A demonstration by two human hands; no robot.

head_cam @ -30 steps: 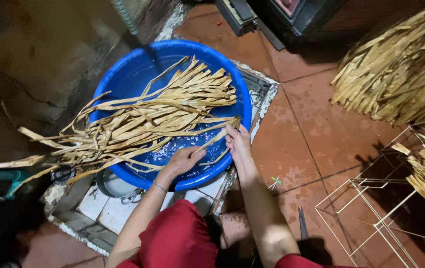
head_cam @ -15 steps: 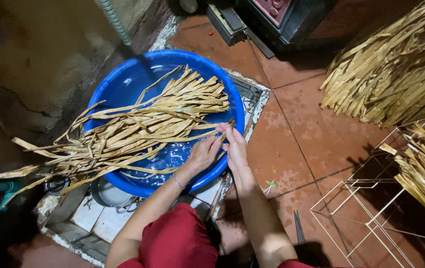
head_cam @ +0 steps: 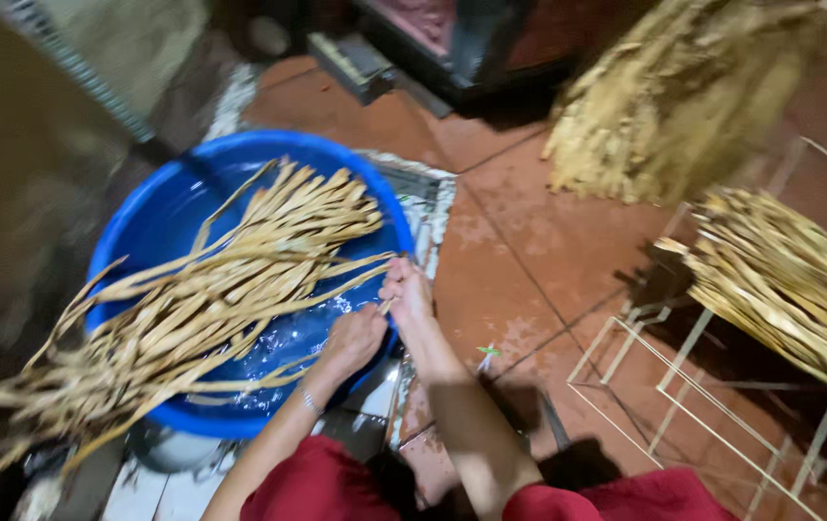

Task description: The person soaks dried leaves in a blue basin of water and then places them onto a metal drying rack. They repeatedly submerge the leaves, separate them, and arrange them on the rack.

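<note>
Left hand: your left hand [head_cam: 354,338] rests at the near rim of the basin [head_cam: 143,232], fingers curled over strips; the blur hides whether it grips them.
Right hand: your right hand [head_cam: 406,292] sits just beside it at the rim, pinching the end of a strip between its fingertips.
Strips: the strips [head_cam: 230,280] lie across the basin, fanning away from both hands to your left, ends hanging past the far rim.
Basin: blue, holding water, on a tiled block.
Around: a dry pile [head_cam: 684,96] and a second bundle [head_cam: 799,280] lie well apart on your right, over a white wire rack [head_cam: 684,357].
</note>
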